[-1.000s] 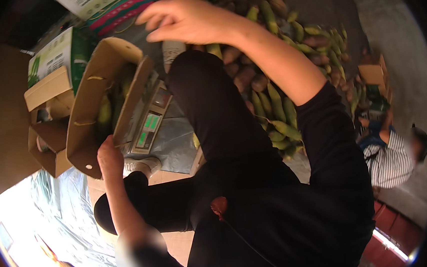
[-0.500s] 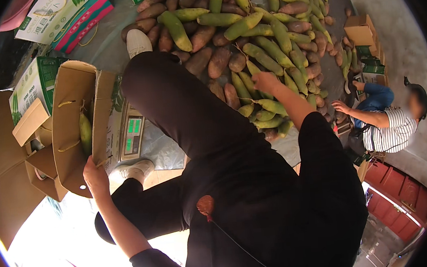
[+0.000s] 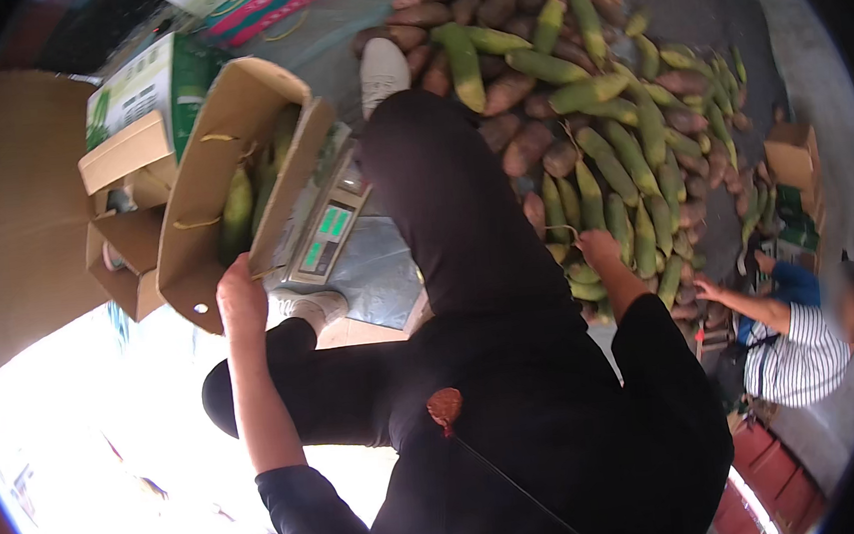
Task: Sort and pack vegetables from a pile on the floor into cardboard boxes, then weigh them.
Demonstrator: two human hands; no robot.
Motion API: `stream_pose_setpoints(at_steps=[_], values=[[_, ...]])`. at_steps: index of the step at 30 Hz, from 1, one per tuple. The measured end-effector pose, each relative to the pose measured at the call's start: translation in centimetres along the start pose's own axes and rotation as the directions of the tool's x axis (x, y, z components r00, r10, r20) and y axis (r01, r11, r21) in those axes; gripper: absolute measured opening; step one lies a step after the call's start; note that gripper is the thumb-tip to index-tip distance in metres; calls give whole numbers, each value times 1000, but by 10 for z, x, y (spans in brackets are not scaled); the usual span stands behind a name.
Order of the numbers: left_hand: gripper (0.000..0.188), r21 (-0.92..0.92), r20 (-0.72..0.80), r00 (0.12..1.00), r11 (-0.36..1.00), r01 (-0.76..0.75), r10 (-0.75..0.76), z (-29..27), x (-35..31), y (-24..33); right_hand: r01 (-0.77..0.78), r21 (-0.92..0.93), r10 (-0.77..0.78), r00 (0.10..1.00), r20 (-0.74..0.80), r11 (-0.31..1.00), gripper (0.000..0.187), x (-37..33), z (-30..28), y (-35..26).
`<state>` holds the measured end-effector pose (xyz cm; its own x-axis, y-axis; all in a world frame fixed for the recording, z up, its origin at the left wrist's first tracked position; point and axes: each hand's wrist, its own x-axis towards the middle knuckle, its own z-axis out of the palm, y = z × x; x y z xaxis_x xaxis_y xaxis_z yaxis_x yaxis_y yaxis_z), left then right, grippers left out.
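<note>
Left hand point(image 3: 241, 287) is closed on the near end of an open cardboard box point(image 3: 293, 192), at its right wall. Right hand point(image 3: 599, 245) has bent fingers beside a thin root tip at the heap of green radishes point(image 3: 629, 156); whether it grips one, I cannot tell. Boxed radishes point(image 3: 238, 217) are partly hidden by that wall. One knee point(image 3: 416, 132) covers part of the scale point(image 3: 308, 264). Brownish roots point(image 3: 528, 147) lie among the heap; a co-worker point(image 3: 797, 358) is off to the right.

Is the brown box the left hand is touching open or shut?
Open: long green vegetables show inside, between the spread sides of the brown box.
</note>
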<state>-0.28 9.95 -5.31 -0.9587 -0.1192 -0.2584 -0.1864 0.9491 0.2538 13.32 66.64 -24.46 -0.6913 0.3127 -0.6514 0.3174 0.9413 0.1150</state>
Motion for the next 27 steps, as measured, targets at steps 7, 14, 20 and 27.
stream_pose_setpoints(at_steps=[7, 14, 20, 27], values=[[30, 22, 6, 999, 999, -33, 33, 6, -6, -1, 49, 184, -26, 992, -124, 982, 21, 23, 19, 64], [18, 55, 18, 1000, 998, 4, -5, -1, -13, -2, 301, 366, -213, 941, -261, 881, 12, 25, -24, 73], [15, 16, -5, 1000, 1000, -24, 24, 3, -9, -3, 424, 653, -150, 889, -432, 627, 15, 44, -90, 53], [16, 50, -4, 998, 997, -59, 60, 6, -5, -5, 594, 700, -58, 777, -626, 396, 26, -23, -283, -111]])
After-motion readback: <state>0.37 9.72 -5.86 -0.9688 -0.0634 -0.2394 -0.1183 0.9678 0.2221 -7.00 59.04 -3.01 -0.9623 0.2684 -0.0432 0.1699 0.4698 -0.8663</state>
